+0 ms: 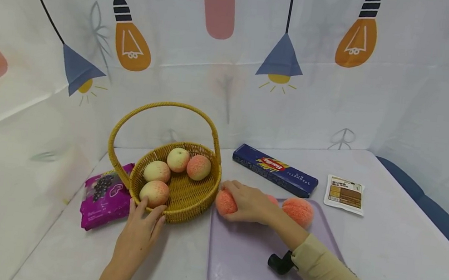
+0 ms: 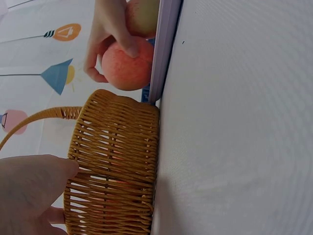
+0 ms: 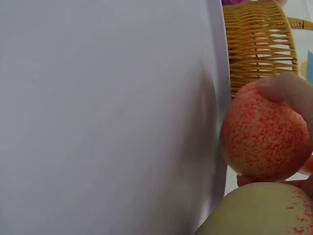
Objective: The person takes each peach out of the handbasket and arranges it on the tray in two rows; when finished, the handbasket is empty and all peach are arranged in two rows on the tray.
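My right hand [image 1: 248, 203] grips a fuzzy pink-orange peach [image 1: 226, 203] at the far left corner of the lilac tray [image 1: 243, 270], beside the basket. In the right wrist view the thumb lies over the peach [image 3: 266, 132], and a paler peach [image 3: 264, 210] is close below it. My left hand [image 1: 138, 231] holds the near rim of the yellow wicker basket [image 1: 184, 209], thumb outside and fingertips over the edge, close to a peach [image 1: 155, 193]. Several pale peaches lie along the basket's left and back. Another peach [image 1: 298, 211] sits on the tray; one more is partly hidden behind my right hand.
A blue spaghetti box [image 1: 274, 170] lies behind the tray, with a small white-and-brown packet [image 1: 345, 194] to its right. Left of the basket is a purple grape-printed bag [image 1: 106, 198]. The basket's tall handle [image 1: 170, 104] arches upward. A printed curtain hangs behind the table.
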{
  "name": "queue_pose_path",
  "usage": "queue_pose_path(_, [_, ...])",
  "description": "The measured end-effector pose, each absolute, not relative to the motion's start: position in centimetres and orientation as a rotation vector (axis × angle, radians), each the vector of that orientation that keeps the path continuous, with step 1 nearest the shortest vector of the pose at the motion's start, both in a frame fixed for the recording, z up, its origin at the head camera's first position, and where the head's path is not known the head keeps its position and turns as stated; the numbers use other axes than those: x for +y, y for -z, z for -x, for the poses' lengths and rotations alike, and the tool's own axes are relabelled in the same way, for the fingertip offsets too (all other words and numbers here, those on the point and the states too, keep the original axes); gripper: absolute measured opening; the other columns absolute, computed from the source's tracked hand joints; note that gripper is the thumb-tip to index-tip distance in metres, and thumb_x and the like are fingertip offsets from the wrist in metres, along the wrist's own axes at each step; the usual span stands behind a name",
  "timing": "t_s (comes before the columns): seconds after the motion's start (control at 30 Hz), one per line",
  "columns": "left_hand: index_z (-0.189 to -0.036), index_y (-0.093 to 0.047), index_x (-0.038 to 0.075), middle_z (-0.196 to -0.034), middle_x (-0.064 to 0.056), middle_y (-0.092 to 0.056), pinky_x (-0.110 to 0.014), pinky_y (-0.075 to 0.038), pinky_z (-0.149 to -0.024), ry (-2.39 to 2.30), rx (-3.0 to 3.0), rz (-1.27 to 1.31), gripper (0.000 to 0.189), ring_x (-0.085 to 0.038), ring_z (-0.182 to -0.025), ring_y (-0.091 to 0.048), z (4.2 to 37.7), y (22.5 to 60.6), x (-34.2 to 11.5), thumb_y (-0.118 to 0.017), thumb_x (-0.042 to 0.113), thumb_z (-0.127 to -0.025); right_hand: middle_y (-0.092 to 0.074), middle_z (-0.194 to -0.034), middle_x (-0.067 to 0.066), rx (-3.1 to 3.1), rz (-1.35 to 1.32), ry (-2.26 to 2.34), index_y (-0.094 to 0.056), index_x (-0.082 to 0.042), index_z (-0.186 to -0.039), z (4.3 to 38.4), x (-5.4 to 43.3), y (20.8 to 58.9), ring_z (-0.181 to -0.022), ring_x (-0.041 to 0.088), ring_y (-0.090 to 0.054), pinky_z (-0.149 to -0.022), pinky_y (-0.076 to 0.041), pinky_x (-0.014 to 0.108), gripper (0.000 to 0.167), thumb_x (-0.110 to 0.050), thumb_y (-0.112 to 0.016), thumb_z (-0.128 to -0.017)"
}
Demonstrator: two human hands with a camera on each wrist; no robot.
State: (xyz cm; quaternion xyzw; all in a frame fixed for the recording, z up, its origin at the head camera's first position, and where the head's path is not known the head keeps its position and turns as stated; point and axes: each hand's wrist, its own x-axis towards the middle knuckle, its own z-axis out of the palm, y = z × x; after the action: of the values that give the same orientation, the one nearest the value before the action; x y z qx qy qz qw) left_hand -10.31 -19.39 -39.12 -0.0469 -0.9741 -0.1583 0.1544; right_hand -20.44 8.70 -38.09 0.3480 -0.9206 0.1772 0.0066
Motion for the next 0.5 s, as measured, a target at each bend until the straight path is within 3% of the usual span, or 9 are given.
queue_pose_path(0.5, [-0.117,-0.061,0.016,-0.138,-0.029,-0.033,-0.067,-0.035,-0.082,0.472,-2.804,0.133,0.028,-0.056,-0.127,-0.013,10.33,38.99,-19.37,-0.052,0.029,-0.094,-0.049,-0.114,-0.003,-2.881,-1.150,-0.447,-0.044,-0.023,-0.128,20.73,8.72,38.17,-0.090,0.011,-0.053,-0.073,-0.048,0.033,0.063,-0.045,-0.068,-0.074])
